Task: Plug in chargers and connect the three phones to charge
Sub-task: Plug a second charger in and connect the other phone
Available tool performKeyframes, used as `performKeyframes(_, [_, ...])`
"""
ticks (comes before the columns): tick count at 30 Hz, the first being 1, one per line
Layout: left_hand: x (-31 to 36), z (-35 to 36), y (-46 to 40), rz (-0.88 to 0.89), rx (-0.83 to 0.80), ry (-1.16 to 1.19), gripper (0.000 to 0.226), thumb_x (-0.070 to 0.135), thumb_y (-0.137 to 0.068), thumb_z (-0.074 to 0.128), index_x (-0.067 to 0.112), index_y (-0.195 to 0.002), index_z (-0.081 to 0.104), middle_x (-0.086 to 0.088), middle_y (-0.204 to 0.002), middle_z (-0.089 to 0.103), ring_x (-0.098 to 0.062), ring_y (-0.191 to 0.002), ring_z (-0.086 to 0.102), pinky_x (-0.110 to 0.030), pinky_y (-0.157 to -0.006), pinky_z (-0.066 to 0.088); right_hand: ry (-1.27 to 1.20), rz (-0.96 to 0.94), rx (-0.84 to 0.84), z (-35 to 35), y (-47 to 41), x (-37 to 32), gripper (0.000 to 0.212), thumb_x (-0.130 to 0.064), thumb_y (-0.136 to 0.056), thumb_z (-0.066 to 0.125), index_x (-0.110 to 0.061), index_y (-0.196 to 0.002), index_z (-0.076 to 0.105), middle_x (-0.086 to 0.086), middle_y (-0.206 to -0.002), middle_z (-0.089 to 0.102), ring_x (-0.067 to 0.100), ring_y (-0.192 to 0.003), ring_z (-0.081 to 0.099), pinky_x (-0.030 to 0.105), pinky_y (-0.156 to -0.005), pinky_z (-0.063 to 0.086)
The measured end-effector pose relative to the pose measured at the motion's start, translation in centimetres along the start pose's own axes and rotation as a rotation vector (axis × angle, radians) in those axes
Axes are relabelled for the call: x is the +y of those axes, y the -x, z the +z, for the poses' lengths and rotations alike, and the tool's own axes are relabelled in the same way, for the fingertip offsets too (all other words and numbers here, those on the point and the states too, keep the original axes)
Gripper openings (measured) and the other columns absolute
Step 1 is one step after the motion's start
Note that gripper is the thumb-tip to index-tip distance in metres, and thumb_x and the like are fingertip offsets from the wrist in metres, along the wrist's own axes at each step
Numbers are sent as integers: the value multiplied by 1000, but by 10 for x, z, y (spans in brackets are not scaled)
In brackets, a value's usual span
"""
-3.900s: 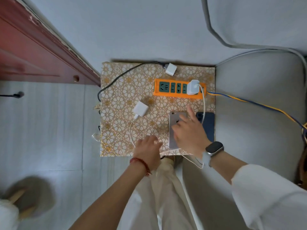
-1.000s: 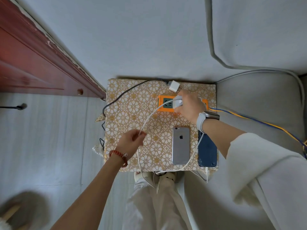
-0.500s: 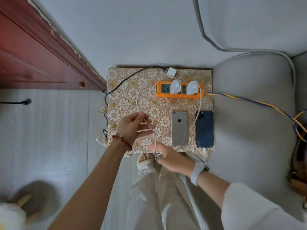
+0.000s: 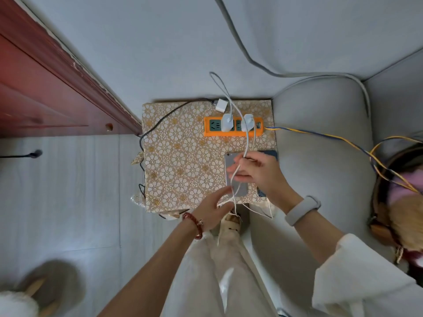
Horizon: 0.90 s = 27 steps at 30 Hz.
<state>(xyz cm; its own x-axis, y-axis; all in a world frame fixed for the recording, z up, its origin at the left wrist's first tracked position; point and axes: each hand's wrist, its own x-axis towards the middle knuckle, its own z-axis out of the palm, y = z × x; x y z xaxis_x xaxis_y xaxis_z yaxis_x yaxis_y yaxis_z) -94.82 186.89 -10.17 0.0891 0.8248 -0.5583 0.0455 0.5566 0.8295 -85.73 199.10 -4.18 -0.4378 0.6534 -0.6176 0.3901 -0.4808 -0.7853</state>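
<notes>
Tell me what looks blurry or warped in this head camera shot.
Head view: the right hand and left hand over the silver phone are motion-smeared; wide-angle bending curves the red door frame; soft, even daylight, no glare on the orange power strip.

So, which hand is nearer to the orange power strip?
Right. The right hand holds a white cable above the silver phone, a short way below the orange power strip. The left hand is lower, at the table's front edge.
</notes>
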Motion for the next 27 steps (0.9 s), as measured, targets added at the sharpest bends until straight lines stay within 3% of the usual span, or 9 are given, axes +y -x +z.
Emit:
performKeyframes(3, [6,2,-5,-33,157,66,17,10,-90,47,11,-100,61,-6,-105,64,-19,-99,58,-28,-86,50,-97,-26,28,-1,6,4,18,-6,-91,49,-14,-85,65,8,-86,72,19,-77,72,22,-65,58])
performKeyframes(7, [2,-10,0,-122,286,378,27,5,-92,42,15,-72,58,-6,-76,62,-20,-72,68,-21,-65,58,-109,12,65,-1,7,26,20,-12,-94,45,-22,-100,62,1,-105,67,15,-96,65,23,-82,54])
performKeyframes(12, [2,-40,15,-71,503,691,22,10,-93,42,7,-77,58,-1,-66,69,-21,-66,71,-21,-56,56,673,121,-426,18,28,89,20,-4,-91,37,-4,-100,55,-2,-84,56,2,-61,44,14,-56,38])
performKeyframes(16, [15,-71,22,75,650,895,26,11,-93,43,9,-72,59,3,-58,69,-19,-59,70,-19,-51,54,839,29,-323,17,30,105,25,-17,-98,35,-6,-88,55,5,-81,58,0,-53,42,12,-53,36])
performKeyframes(18, [18,-84,24,116,746,995,23,11,-92,43,9,-76,60,4,-60,68,-17,-59,69,-19,-51,54,631,55,-165,12,22,90,30,-18,-97,39,-12,-72,54,6,-68,60,1,-49,51,17,-56,45])
performKeyframes(20, [17,-80,26,50,746,1001,15,11,-91,46,11,-89,60,-1,-76,71,-18,-71,70,-24,-61,57,187,142,-117,7,13,61,24,-15,-94,44,-9,-76,59,9,-65,64,14,-57,65,29,-61,59])
performKeyframes(23, [6,-44,31,-136,431,650,33,13,-90,48,16,-122,47,0,-120,58,-19,-110,56,-33,-92,46,-187,112,-146,3,0,20,20,-15,-92,46,-5,-88,62,10,-73,72,28,-73,71,27,-64,58])
performKeyframes(25, [2,-16,35,-137,179,366,42,18,-90,49,16,-131,41,3,-124,53,-13,-112,51,-26,-92,42,-275,77,-125,10,-6,4,19,-15,-92,48,-4,-89,63,12,-77,73,30,-79,72,28,-66,58])
performKeyframes(27, [3,-2,36,-101,156,238,26,13,-90,49,10,-115,56,-7,-111,64,-11,-97,59,-16,-80,47,-301,51,-109,14,-10,2,22,-19,-93,47,-6,-92,64,10,-81,74,27,-83,71,29,-70,59])
